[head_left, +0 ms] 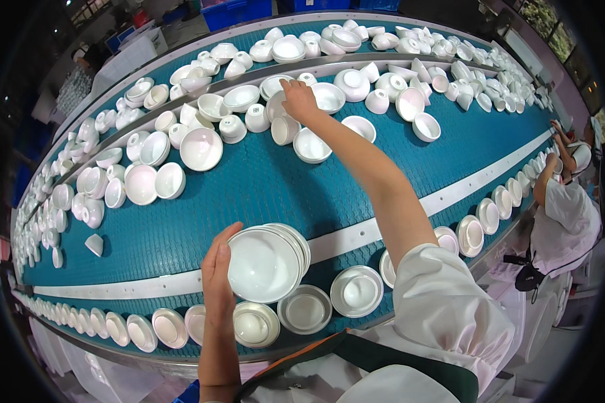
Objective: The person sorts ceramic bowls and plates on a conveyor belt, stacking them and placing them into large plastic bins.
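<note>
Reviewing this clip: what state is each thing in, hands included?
Left hand: holding the bowl stack.
Bowl stack: nested, tilted, openings toward the camera.
Right hand: at a white bowl, grip unclear.
Loose bowls: jumbled, some overturned.
Near-row dishes: lined up.
Teal conveyor belt: loaded; running or stopped, cannot tell.

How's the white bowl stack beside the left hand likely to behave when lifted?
Likely stiff and breakable: the stack looks like glossy ceramic. Probably fairly heavy, with several rims nested together. It may slide apart, since the rims sit staggered and the surfaces look smooth.
</note>
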A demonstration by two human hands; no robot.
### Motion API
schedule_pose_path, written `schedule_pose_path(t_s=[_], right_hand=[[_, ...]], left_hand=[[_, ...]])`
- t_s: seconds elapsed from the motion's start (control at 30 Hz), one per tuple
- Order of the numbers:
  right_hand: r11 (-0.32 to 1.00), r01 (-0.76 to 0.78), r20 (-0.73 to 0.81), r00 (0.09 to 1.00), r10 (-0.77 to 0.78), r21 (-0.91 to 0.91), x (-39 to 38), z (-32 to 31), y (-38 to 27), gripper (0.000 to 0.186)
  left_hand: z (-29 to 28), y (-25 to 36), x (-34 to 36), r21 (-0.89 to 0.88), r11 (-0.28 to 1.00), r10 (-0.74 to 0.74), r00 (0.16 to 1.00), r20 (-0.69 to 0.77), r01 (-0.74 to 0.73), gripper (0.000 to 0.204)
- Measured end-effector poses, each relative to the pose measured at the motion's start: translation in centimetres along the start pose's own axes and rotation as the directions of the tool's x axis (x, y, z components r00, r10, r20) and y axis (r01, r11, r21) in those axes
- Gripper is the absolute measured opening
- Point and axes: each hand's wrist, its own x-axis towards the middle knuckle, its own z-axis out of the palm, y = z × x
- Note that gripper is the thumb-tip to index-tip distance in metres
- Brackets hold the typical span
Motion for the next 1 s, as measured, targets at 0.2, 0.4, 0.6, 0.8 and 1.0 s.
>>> schedule_pose_path(t_s=[0.2,0.4,0.6,0.8,1.0], right_hand=[[0.976,-0.216,-0.053,0.975,0.214,-0.027,1.0,2.7,5.2,0.015],[0.873,-0.483,0.013,0.875,0.485,-0.07,-1.3,-0.2,12.0,0.028],[0.399,-0.748,0.434,0.644,0.63,0.531,-3.2,1.7,13.8,0.037],[0.355,-0.612,0.565,0.79,0.238,0.706,-4.3,-9.0,7.8,0.043],[0.625,-0.311,0.529,0.825,-0.197,0.716,-8.4,-26.3,0.1,0.027]], left_hand=[[4.2,-1.6,-0.5,-0.159,0.985,0.054,0.995,-0.086,-0.068,0.046],[6.7,-2.6,0.2,-0.319,0.948,-0.054,0.99,-0.131,0.01,0.049],[10.3,-2.1,1.0,-0.35,0.934,-0.151,0.97,-0.192,0.076,0.05],[13.1,-2.2,1.3,-0.295,0.953,-0.13,0.973,-0.19,0.07,0.054],[16.6,-2.9,2.1,-0.304,0.95,-0.134,0.969,-0.207,0.066,0.062]])
